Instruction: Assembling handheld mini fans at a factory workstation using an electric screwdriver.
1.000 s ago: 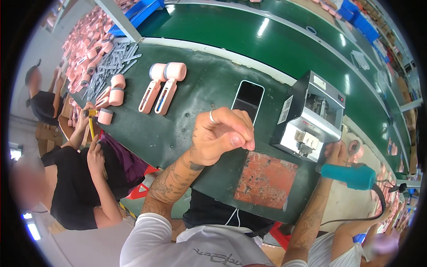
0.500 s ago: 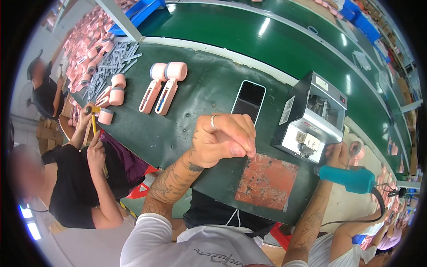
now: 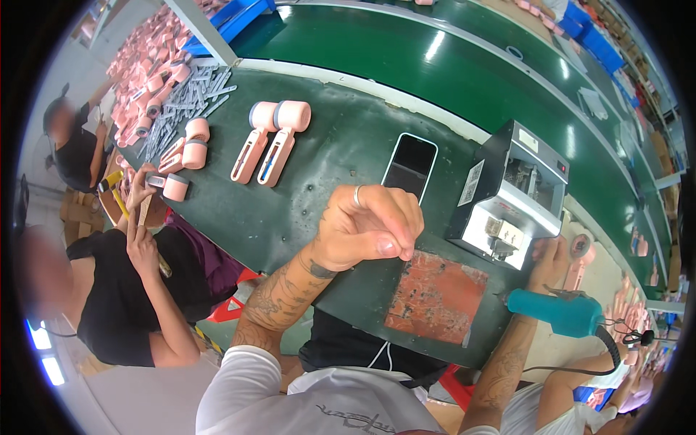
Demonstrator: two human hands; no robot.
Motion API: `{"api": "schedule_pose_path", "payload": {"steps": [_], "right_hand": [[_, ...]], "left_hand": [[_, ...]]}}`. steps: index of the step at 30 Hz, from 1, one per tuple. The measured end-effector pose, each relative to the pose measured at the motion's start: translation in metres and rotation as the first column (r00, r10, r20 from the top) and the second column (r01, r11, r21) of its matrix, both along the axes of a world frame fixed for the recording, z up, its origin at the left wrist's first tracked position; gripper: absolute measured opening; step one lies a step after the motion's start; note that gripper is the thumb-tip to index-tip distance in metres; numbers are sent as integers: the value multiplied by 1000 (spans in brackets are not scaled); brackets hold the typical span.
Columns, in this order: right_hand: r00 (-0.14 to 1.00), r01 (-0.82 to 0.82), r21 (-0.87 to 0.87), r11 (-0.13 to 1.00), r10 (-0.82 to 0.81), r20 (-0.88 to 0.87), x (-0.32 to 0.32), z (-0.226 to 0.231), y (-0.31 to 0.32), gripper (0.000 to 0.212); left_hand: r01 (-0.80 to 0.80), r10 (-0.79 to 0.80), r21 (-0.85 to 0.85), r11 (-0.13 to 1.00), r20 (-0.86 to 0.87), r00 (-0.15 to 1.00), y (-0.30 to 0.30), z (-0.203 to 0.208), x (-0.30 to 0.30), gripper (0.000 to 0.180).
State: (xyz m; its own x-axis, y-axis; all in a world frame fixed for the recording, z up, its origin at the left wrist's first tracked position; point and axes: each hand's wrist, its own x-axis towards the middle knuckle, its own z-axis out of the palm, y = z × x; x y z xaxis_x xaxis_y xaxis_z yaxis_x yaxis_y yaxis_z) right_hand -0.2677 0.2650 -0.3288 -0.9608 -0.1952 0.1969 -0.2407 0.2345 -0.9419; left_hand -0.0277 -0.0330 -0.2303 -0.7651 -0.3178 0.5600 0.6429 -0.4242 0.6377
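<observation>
One white rectangular label (image 3: 470, 183) faced left on the grey metal box (image 3: 511, 192); left hand (image 3: 366, 228) hovered curled, fingertips pinched; right hand (image 3: 552, 262) gripped the teal plastic driver (image 3: 562, 312).

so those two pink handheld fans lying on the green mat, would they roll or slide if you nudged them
The two pink fans lie flat, side by side on the dark green mat, so they would probably slide, not roll. The round heads at the far end look bulkier than the slim handles, so a nudge there may pivot them. The plastic shells look stiff and probably light.
</observation>
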Motion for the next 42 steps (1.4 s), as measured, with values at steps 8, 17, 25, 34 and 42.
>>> {"api": "schedule_pose_path", "payload": {"steps": [8, 17, 25, 34, 42], "right_hand": [[1000, -11, 30, 999, 12, -16, 1, 3, 0, 25], [1000, 22, 8, 1000, -22, -7, 1, -2, 0, 24], [1000, -6, -29, 1000, 7, 11, -1, -3, 1, 23], [1000, -22, -32, 999, 21, -5, -4, -7, 3, 22], [1000, -3, 0, 1000, 3, 11, 4, 3, -2, 23]], "left_hand": [[-1, 1, -5, 1000, 0, 1000, -1, 0, 1, 16], [23, -24, 17, 1000, 24, 999, -1, -1, 1, 14], [188, -182, 165, 968, -48, 982, -7, -5, 1, 12], [219, -214, 200, 955, -45, 976, -10, -3, 4, 12], [217, -214, 211, 953, -38, 976, -10, -3, 2, 14]]}}
